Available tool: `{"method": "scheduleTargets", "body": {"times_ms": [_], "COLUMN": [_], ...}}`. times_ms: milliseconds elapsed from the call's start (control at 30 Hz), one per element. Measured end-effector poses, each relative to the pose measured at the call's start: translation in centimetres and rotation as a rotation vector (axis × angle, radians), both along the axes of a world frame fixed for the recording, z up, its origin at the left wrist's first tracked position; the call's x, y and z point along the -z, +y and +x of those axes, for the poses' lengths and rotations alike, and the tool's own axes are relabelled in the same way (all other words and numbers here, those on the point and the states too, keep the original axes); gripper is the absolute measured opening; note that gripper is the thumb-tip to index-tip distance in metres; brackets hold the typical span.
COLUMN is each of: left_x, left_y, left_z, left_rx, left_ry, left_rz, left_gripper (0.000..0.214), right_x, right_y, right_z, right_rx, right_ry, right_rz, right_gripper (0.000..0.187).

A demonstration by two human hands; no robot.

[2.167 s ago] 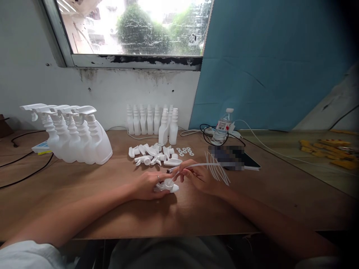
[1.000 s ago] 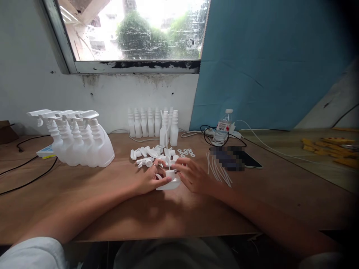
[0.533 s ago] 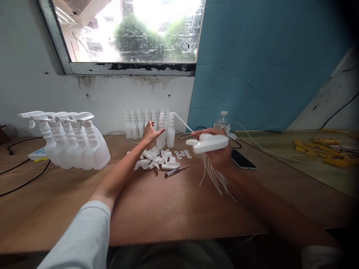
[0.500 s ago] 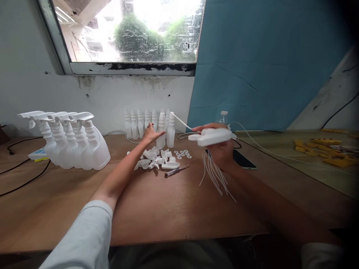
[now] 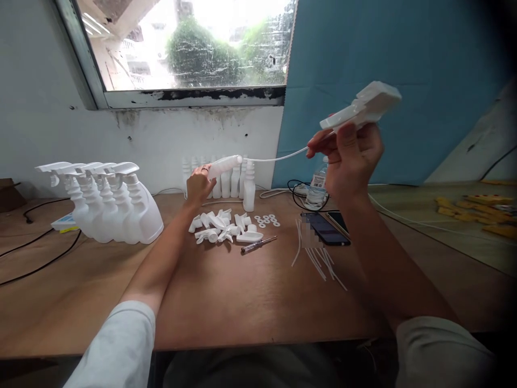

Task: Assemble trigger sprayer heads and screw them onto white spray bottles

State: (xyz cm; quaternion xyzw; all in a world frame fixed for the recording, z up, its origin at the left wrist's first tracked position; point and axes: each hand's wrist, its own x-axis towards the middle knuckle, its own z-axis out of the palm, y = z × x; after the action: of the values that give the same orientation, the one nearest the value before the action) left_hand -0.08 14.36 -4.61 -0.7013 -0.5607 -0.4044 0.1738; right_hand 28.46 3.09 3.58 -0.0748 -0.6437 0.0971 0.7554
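My left hand (image 5: 200, 185) is closed around a white plastic bottle (image 5: 224, 166), lifted off the table and tilted so its mouth points right. In my right hand (image 5: 350, 151), raised at the right, is a white spray head (image 5: 365, 105). A thin white tube (image 5: 278, 159) runs from the spray head's side to the bottle's mouth; whether its tip is inside the mouth I cannot tell. Below lie loose white plastic parts (image 5: 220, 226), small white rings (image 5: 266, 220) and a screwdriver (image 5: 258, 244).
Finished-looking spray bottles (image 5: 109, 205) stand at the left. More bare bottles (image 5: 249, 186) line the wall. At the right are loose white tubes (image 5: 319, 261), a phone (image 5: 325, 229), a clear water bottle (image 5: 317, 186), cables, and yellow pieces (image 5: 476, 215) farther off.
My left hand has taken hold of a bottle and lifted it, tilting it to the right. My right hand has risen with the spray head, and the tube now reaches the bottle's mouth.
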Motion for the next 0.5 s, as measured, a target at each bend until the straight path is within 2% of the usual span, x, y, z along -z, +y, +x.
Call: {"method": "scheduleTargets", "body": {"times_ms": [133, 333, 500], "left_x": [-0.1, -0.1, -1.5], "left_y": [-0.2, -0.5, -1.8], "left_z": [0.0, 0.5, 1.1], "left_rx": [-0.033, -0.030, 0.025], "left_ry": [0.058, 0.135, 0.164], "left_rz": [0.045, 0.057, 0.099], "left_gripper": [0.048, 0.048, 0.049], "right_x": [0.1, 0.3, 0.6], "right_y": [-0.1, 0.0, 0.1], "right_z": [-0.3, -0.3, -0.6], "right_rx": [-0.056, -0.087, -0.082], "right_ry": [0.055, 0.026, -0.005], "right_rz": [-0.011, -0.045, -0.101], "right_gripper": [0.035, 0.030, 0.026]}}
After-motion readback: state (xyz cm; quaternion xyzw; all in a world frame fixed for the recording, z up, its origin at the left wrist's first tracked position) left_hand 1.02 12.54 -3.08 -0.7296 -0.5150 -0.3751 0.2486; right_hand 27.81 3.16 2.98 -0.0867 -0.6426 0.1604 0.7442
